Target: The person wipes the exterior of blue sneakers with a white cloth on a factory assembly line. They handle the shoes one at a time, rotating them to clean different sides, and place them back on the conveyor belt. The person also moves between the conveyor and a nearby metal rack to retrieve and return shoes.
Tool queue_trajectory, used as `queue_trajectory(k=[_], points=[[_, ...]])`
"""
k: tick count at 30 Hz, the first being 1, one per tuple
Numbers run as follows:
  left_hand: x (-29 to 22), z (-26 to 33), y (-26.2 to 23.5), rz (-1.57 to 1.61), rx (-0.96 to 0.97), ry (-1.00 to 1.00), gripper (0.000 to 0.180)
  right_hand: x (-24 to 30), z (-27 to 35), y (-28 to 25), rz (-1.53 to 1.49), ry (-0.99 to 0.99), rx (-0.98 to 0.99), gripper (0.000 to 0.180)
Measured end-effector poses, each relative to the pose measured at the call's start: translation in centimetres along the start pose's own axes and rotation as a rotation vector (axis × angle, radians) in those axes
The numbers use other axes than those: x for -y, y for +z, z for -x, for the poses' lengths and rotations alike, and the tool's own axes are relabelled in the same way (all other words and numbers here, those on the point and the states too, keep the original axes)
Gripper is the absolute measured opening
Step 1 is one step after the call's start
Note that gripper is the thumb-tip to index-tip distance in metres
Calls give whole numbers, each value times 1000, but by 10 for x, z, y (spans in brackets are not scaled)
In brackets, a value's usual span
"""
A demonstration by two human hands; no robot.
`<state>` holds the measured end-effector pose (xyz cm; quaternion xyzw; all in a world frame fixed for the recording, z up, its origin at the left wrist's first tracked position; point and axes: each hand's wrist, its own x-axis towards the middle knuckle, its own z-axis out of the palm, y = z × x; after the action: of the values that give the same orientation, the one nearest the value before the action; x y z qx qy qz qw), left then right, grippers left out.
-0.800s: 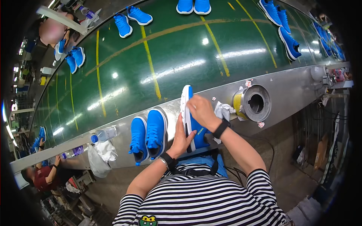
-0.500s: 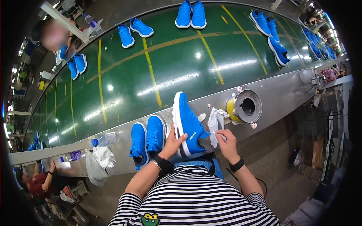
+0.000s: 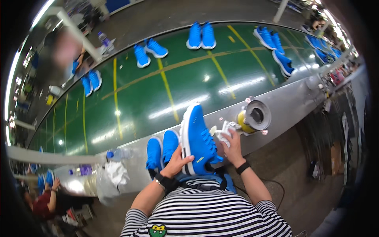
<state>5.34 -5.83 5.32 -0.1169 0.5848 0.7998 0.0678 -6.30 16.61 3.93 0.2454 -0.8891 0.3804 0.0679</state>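
Observation:
My left hand (image 3: 175, 162) is closed around the heel half of a blue sneaker (image 3: 196, 136), thumb over its side. The shoe is raised in front of my body, toe pointing away and white sole turned to the left. Over the metal ledge, my right hand (image 3: 233, 149) has its fingers closed on a crumpled white cloth (image 3: 226, 128), partly hidden by them. Beside that cloth is a round metal container (image 3: 257, 114) with a yellow side and a dark opening. Left of the held shoe, a second pair of blue sneakers (image 3: 154, 153) stands on the ledge.
A green conveyor belt (image 3: 138, 94) with yellow lines runs beyond the ledge, carrying several pairs of blue sneakers (image 3: 201, 36). Plastic bottles (image 3: 118, 154) and a bag with white crumpled paper (image 3: 116, 173) lie at left. Another person (image 3: 43, 203) works at far left.
My right hand has moved up and left from the near end of the white cloth and gripped it, bunching it up. The left hand still holds the sneaker. The whole view has tilted slightly.

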Motion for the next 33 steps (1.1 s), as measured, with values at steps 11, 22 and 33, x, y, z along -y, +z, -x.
queue_trajectory(k=[11,22,33], points=[[-95,-123,87,552,121,119,58,48,-94,-134,-380,-291,71,87],[-135,-280,188,-345,27,139,67,-218,-276,-218,-27,-272,-157,28],[-69,-40,68,-823,-859,-318,35,-543,-332,-211,536,400,-158,30]])
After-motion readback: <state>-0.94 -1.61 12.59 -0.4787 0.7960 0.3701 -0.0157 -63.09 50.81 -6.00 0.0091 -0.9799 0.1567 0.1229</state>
